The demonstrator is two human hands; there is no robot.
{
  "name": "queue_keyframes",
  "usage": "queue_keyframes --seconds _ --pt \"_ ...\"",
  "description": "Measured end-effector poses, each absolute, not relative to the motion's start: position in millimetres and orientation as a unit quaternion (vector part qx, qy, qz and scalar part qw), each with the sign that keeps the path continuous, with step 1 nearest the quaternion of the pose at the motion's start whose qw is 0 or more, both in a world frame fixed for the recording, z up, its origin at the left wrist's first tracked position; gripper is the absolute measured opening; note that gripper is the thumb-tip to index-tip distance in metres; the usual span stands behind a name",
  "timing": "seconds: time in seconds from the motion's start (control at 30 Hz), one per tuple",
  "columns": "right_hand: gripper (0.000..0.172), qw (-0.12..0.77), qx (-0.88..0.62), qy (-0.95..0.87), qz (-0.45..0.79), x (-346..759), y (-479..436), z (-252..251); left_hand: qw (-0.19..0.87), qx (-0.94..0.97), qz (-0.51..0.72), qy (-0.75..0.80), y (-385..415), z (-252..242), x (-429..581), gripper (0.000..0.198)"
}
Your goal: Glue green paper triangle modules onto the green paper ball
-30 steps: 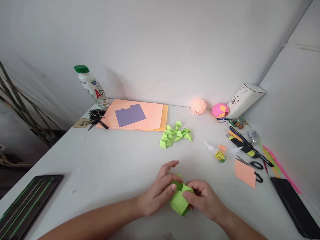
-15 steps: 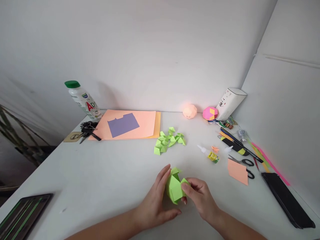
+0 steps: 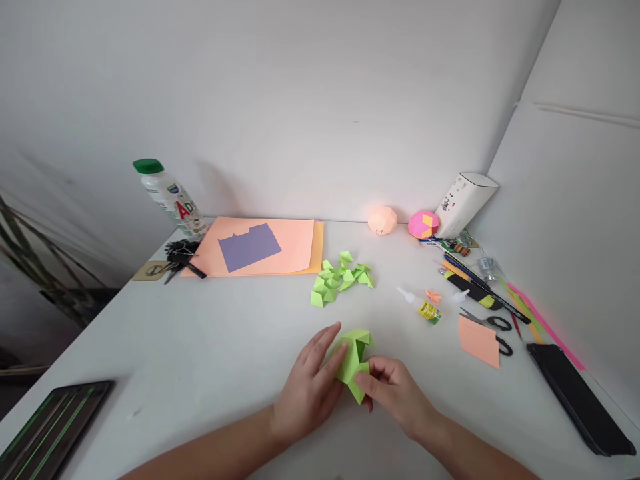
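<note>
A hollow folded-paper model in light green is between my hands, low above the table or resting on it; I cannot tell which. My left hand holds its left side, one finger across a face, the other fingers straight behind, thumb hidden. At its lower right, my right hand pinches a green flap between thumb and fingers. Beyond the model lies a loose heap of small folded green paper pieces. A small yellow-labelled glue bottle lies to the right, beside orange paper bits.
Scissors lie partly under an orange paper square, near pens and a black case. At the back are paper balls, a white box, paper sheets and a bottle. A dark tray lies front left.
The green model has turned in my hands, its open side showing more. My left finger has come down onto its face, and my right hand has shifted slightly left with the flap.
</note>
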State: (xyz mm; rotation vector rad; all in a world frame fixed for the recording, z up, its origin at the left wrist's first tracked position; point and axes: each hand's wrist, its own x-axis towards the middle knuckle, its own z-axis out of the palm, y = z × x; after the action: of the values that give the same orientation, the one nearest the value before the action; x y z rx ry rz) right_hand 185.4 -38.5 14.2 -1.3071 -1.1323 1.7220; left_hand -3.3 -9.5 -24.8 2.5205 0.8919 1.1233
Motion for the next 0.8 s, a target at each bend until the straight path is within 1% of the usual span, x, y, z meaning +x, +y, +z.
queue_keyframes --seconds 0.07,0.13,0.27,0.43,0.8 --pt "0.032 0.346 -0.503 -0.424 0.669 184.3 -39.6 12.1 0.041 0.879 0.373 0.296 -9.2 -24.1 -2.4 0.062" --pt "0.033 0.351 -0.492 -0.409 0.684 182.4 -40.3 10.4 -0.015 0.892 0.352 0.283 -9.3 -22.1 -1.7 0.053" --pt "0.034 0.356 -0.461 -0.365 0.726 177.4 -41.9 8.1 -0.067 0.904 0.325 0.271 -9.9 -16.4 -1.7 0.040" --pt "0.035 0.364 -0.445 -0.321 0.753 173.5 -44.5 10.0 -0.064 0.909 0.317 0.264 -10.0 -13.6 -3.5 0.038" --pt "0.033 0.368 -0.449 -0.343 0.738 173.5 -45.8 13.7 -0.014 0.918 0.304 0.254 -10.8 -16.0 -6.1 0.043"
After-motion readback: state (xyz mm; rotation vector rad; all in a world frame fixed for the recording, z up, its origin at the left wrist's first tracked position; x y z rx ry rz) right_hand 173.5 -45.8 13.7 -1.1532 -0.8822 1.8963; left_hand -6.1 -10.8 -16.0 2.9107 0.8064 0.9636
